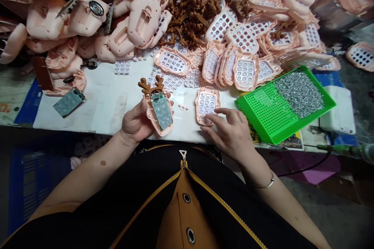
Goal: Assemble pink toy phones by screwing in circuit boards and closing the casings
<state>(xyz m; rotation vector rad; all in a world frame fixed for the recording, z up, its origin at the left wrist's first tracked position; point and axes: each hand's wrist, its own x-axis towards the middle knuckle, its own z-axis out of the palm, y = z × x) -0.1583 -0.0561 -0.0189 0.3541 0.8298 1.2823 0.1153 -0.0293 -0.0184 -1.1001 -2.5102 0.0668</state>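
My left hand (136, 122) is closed around a pink plastic toy phone shell (168, 128), held tilted above the table edge. Inside the shell lies a green circuit board (161, 113), and brown antlers (151, 83) stick out of its top. My right hand (232, 130) has its fingers spread. Its fingertips touch or hover over the lower right of a pink front cover (199, 105) fitted with a white keypad sheet; I cannot tell which. Between the hands lie several tiny pink pieces (183, 107).
A green perforated tray (260, 114) of screws (300, 91) stands at right, near a screwdriver (347, 149). Pink shells (143, 17) pile up at back left, brown antlers (189, 15) behind the middle, keypad covers (241, 37) at back right. A loose circuit board (68, 102) lies at left.
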